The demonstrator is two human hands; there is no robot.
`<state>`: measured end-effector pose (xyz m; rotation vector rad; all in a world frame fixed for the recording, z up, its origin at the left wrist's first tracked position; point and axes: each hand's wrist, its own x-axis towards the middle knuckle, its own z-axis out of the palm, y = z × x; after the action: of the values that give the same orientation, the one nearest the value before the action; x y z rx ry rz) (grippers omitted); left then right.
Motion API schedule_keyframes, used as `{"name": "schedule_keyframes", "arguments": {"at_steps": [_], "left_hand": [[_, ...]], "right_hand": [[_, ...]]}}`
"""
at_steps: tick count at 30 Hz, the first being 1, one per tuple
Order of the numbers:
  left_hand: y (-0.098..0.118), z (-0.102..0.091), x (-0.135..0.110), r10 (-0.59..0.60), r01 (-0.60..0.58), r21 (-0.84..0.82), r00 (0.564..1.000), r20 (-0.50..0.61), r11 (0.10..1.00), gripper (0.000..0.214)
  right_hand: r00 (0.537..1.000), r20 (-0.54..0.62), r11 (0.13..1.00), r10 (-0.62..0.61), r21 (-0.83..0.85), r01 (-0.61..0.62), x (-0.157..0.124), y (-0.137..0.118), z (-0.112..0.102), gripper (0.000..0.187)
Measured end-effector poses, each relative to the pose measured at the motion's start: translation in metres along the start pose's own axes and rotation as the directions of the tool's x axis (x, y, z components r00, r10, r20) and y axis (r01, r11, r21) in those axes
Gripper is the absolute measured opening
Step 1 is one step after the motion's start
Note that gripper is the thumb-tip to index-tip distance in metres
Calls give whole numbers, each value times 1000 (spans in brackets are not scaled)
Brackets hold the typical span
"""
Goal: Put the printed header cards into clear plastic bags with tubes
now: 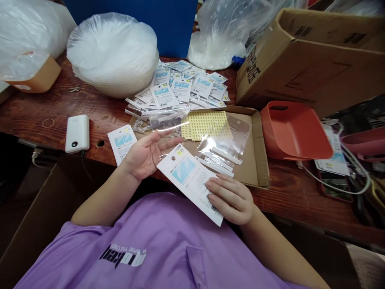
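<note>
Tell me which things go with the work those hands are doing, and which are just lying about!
Seem to belong:
the white card in the right hand
the pile of similar cards
clear plastic sleeves
yellow sheets

Probably just lying about:
white gadget
white cable
thin loop

Single head-worn view, taken from above the wearer's purple shirt (pixel 162 237) — looks forward and down over the tabletop (pixel 60 110). Shirt nearest, along the bottom edge; left hand (pixel 142 155) and right hand (pixel 231 198) close, near mid-frame; blue panel (pixel 168 28) farther off, at top.
</note>
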<state>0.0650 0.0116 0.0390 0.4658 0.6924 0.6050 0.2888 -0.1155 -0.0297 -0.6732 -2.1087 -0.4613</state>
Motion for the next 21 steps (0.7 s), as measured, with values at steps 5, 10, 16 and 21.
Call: {"name": "schedule_keyframes", "arguments": {"at_steps": [5, 10, 16, 21], "left_hand": [[-3, 1, -3, 16, -14, 68, 1000, -22, 998, 39], [-18, 1, -4, 93, -94, 139, 996, 12, 986, 25], [-10, -12, -6, 78, -140, 258, 969, 236, 956, 45], [-5, -22, -8, 33, -130, 222, 918, 395, 966, 75]], "right_hand": [[998, 49, 992, 47, -116, -41, -6, 3, 4, 10], [978, 147, 964, 146, -243, -108, 9, -8, 14, 23], [991, 111, 994, 80, -81, -71, 30, -12, 14, 22], [997, 72, 997, 18, 79, -24, 31, -12, 20, 18]]}}
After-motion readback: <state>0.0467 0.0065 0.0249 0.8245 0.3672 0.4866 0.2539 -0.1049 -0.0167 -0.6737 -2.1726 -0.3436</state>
